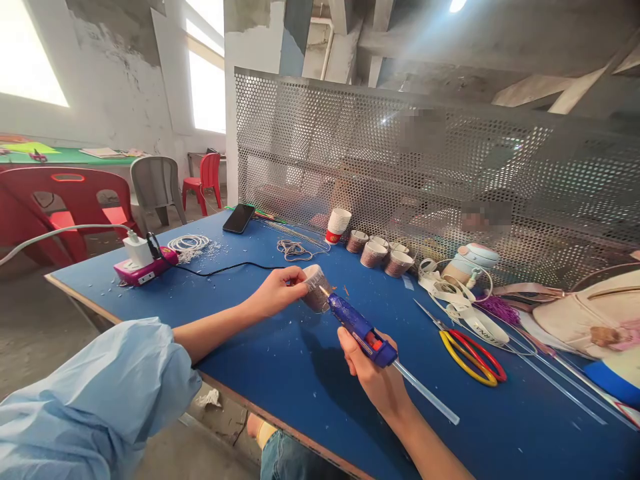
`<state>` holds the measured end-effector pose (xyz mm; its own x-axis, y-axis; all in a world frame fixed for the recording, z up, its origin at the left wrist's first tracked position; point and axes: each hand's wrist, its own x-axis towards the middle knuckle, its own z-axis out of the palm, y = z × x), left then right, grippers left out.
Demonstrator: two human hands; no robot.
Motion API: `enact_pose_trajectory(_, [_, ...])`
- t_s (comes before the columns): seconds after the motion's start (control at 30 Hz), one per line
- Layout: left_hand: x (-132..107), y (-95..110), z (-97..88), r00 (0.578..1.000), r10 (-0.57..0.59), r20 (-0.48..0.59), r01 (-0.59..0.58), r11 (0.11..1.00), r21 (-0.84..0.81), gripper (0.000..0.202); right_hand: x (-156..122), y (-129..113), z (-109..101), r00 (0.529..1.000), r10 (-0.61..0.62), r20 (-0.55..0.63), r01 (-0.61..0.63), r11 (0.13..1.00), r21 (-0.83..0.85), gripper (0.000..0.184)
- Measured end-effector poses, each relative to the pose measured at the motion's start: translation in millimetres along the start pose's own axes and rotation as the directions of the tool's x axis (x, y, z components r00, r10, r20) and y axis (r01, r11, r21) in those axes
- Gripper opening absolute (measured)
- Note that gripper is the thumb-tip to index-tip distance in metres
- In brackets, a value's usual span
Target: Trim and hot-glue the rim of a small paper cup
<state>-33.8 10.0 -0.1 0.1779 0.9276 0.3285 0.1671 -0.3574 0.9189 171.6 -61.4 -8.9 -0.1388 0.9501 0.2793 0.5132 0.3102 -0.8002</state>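
My left hand [285, 288] pinches the rim of a small paper cup [316, 293] whose side is wrapped in brownish cord. The cup is tilted a little above the blue table. A blue hot glue gun [357, 327] is in my right hand [377, 373], with the fingers wrapped round its handle. Its nozzle points at the cup's wrapped side, close to the rim; whether the tip touches cannot be made out. From the back of the gun a clear glue stick [427, 393] sticks out. Several similar wrapped cups [374, 254] stand farther back.
Red-and-yellow-handled scissors [473, 357] lie on the right of the blue table [240, 353]. A white cup stack [339, 225], cord [295, 251] and phone [239, 219] sit along the back. A pink power strip [146, 268] is left, its black cable crossing the table. A perforated metal screen [320, 147] rises behind.
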Motion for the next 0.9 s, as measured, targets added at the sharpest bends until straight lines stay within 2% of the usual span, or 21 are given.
enact_pose_trajectory(0.17, [0.2, -3.1, 0.4, 1.000, -0.028, 0.000, 0.028, 1.000, -0.001, 0.022, 0.0, 2.5, -1.9, 1.000, 0.012, 0.021, -0.013, 1.000, 0.010, 0.050])
enact_pose_trajectory(0.33, [0.7, -3.3, 0.5, 1.000, -0.031, 0.002, 0.031, 0.999, 0.027, 0.037, -0.4, -1.5, 0.1, 1.000, 0.029, 0.004, -0.029, 0.997, 0.074, 0.049])
enact_pose_trajectory(0.43, [0.9, -6.3, 0.7, 1.000, -0.017, 0.001, 0.016, 0.993, 0.114, 0.041, 0.0, -0.7, 1.0, 0.997, 0.071, -0.023, -0.068, 0.990, 0.120, 0.048])
enact_pose_trajectory(0.5, [0.8, -9.7, 1.1, 0.999, 0.044, -0.002, -0.043, 0.974, 0.221, 0.038, 1.5, 1.1, 0.6, 0.993, 0.114, -0.012, -0.111, 0.982, 0.154, 0.048])
enact_pose_trajectory(0.63, [0.6, -17.1, 3.5, 0.971, 0.233, 0.054, -0.232, 0.865, 0.445, 0.030, 7.8, 3.9, -1.9, 0.990, 0.140, 0.006, -0.138, 0.968, 0.211, 0.048])
enact_pose_trajectory(0.7, [0.5, -20.3, 5.5, 0.955, 0.286, 0.082, -0.284, 0.793, 0.539, 0.028, 11.2, 4.3, -3.2, 0.990, 0.137, -0.019, -0.128, 0.962, 0.239, 0.047])
enact_pose_trajectory(0.9, [-5.1, -18.8, 11.8, 0.950, 0.270, 0.158, -0.286, 0.546, 0.787, 0.018, 16.2, 0.4, -9.4, 0.989, 0.123, -0.087, -0.094, 0.956, 0.279, 0.047])
